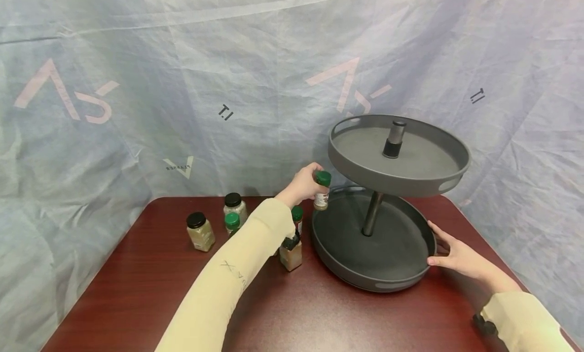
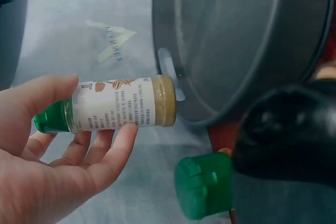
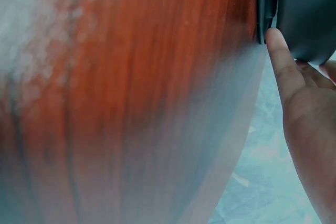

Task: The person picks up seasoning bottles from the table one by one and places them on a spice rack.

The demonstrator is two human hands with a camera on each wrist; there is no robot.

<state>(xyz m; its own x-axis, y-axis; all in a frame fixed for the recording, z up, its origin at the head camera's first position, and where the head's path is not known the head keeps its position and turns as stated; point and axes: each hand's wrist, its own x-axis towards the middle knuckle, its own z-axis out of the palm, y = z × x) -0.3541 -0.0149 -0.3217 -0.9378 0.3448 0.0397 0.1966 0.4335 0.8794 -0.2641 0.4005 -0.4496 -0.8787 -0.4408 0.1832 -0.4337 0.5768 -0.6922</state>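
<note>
My left hand (image 1: pixel 304 183) holds a spice jar (image 1: pixel 321 200) with a green cap, thumb on one side and fingers on the other. In the left wrist view the jar (image 2: pixel 118 103) shows a white label and tan contents. It hangs just over the left rim of the lower tier of a dark grey two-tier round tray (image 1: pixel 337 250). My right hand (image 1: pixel 461 258) touches the outer wall of that tier on the right, thumb and forefinger spread apart. In the right wrist view one extended finger (image 3: pixel 281 59) meets the tray's edge; the other fingers are partly hidden.
Left of the tray stand a black-capped jar (image 1: pixel 291 255) and a green-capped jar (image 1: pixel 297 217), partly behind my left sleeve. Further left are two black-capped jars (image 1: pixel 201 235) and a green-capped one (image 1: pixel 232 221). A printed cloth (image 1: pixel 228 88) hangs behind the reddish table (image 1: pixel 310 311).
</note>
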